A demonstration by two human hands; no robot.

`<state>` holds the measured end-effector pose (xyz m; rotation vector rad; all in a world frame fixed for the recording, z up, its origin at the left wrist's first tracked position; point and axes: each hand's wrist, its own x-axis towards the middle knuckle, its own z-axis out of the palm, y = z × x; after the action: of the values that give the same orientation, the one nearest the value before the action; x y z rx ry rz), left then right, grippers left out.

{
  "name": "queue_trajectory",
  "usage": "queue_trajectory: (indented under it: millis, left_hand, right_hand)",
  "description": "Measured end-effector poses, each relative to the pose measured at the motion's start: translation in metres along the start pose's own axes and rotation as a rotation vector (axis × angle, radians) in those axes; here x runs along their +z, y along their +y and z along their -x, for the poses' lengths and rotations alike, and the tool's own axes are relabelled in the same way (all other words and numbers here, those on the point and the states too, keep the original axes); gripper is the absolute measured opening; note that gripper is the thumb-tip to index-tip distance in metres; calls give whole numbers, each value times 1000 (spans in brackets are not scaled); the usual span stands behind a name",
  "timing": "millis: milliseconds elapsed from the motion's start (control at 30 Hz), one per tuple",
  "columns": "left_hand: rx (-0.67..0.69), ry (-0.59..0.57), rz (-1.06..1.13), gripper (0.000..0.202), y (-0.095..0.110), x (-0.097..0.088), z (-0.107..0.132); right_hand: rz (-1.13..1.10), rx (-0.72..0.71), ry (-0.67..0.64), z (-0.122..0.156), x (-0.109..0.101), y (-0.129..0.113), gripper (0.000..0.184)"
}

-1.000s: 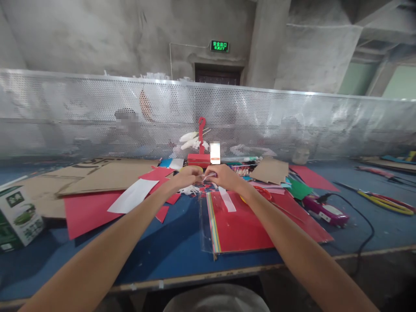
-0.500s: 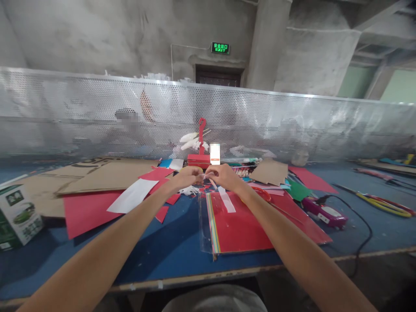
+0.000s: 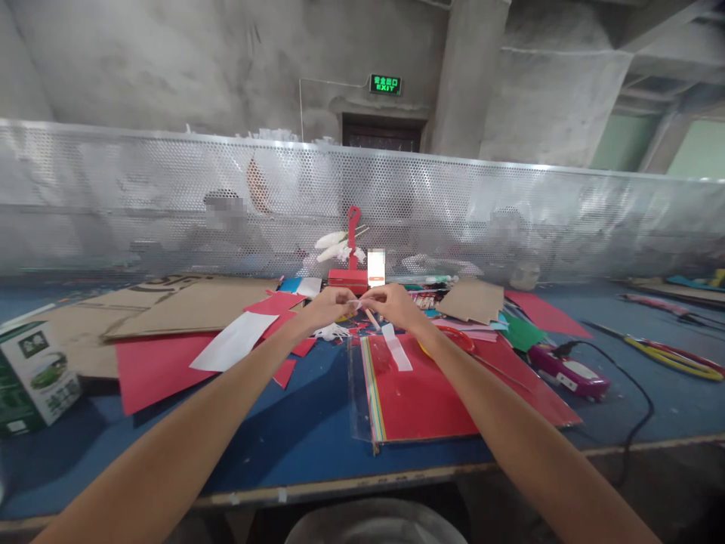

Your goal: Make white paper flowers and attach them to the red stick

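Observation:
My left hand [image 3: 333, 305] and my right hand [image 3: 390, 304] meet fingertip to fingertip above the middle of the table. Both pinch a small pale strip of paper [image 3: 359, 304], mostly covered by the fingers. A pale, narrow stick-like piece [image 3: 372, 319] slants down just below my right hand; whether the fingers touch it, I cannot tell. Beneath the right wrist, a white paper strip [image 3: 397, 347] lies on a clear packet of coloured sheets [image 3: 427, 400], red on top. White curled paper pieces [image 3: 331, 332] lie under my left hand.
Behind my hands stand a red handled object [image 3: 353, 242] and a lit phone [image 3: 376, 268]. Cardboard [image 3: 186, 306], white paper [image 3: 233, 341] and a milk carton [image 3: 39, 374] are at left. At right lie a purple power strip [image 3: 569, 372] with a cable and large yellow-red scissors [image 3: 662, 351].
The fingertips have shifted slightly around the small pale strip, both hands staying together. The whole view has moved a little; nothing on the table has visibly changed place.

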<state>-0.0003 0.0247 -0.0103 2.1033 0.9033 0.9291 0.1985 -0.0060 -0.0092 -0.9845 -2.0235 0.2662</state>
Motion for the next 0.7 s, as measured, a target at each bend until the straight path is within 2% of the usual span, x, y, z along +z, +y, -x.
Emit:
queue_trajectory:
  millis: [200, 367, 533, 700]
  left_hand:
    - [5, -43, 1, 31, -5, -1, -2]
    - [-18, -38, -9, 29, -10, -3, -5]
    - [16, -8, -57, 30, -12, -3, -6]
    - [59, 6, -70, 29, -11, -2, -6]
  right_hand:
    - [124, -42, -55, -1, -1, -2, 19]
    - [186, -49, -28, -1, -1, -3, 17]
    - [200, -34, -19, -2, -2, -4, 17]
    - [159, 6, -37, -1, 0, -3, 31]
